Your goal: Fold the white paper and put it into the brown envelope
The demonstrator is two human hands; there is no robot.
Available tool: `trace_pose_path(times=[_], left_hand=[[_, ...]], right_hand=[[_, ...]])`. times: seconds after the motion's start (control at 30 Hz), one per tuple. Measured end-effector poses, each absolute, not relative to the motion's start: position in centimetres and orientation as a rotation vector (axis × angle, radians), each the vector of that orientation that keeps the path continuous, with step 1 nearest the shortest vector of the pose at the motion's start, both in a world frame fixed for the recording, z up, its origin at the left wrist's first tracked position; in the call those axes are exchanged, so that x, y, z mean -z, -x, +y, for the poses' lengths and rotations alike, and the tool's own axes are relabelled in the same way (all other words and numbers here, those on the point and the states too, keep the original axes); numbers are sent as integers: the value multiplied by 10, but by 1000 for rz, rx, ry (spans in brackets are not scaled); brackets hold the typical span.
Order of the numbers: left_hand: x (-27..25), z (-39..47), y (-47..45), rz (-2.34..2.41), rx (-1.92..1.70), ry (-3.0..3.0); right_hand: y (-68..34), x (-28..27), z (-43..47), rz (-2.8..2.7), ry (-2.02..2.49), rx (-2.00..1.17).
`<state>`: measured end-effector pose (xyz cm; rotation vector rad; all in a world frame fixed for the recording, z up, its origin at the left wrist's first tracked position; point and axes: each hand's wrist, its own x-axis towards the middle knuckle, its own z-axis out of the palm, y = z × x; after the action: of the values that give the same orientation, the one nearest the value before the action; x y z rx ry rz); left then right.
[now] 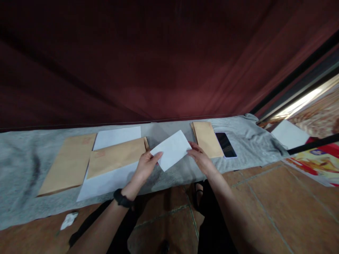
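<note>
A white sheet of paper [172, 149], seemingly folded, is held tilted above the grey cloth between both hands. My left hand [146, 165] pinches its left edge, thumb on top. At its right edge, my right hand [199, 157] grips the paper between thumb and fingers. Just left of my left hand lies a brown envelope [116, 158] on top of larger white sheets [111, 186]. Further left is another brown envelope [67, 164]. To the right of my right hand sit small brown envelopes [208, 138], overlapping one another, with a phone [226, 145] beside them.
The grey cloth [18, 176] covers a long narrow surface against a dark red curtain [159, 70]. A crumpled white tissue [69, 220] lies on the tiled floor [265, 201]. On the right are a dark bar [312, 144], a white panel [289, 134] and a red and yellow printed box [317, 162].
</note>
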<state>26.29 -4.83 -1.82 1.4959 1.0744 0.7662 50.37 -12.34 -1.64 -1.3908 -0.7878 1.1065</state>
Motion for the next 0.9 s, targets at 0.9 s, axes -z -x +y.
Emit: trace_pose_path(times=[0.9], left_hand=[[41,-76,-287,1500,-450,-2578]], right_hand=[[-429,66,-145,-2068,1974,-133]])
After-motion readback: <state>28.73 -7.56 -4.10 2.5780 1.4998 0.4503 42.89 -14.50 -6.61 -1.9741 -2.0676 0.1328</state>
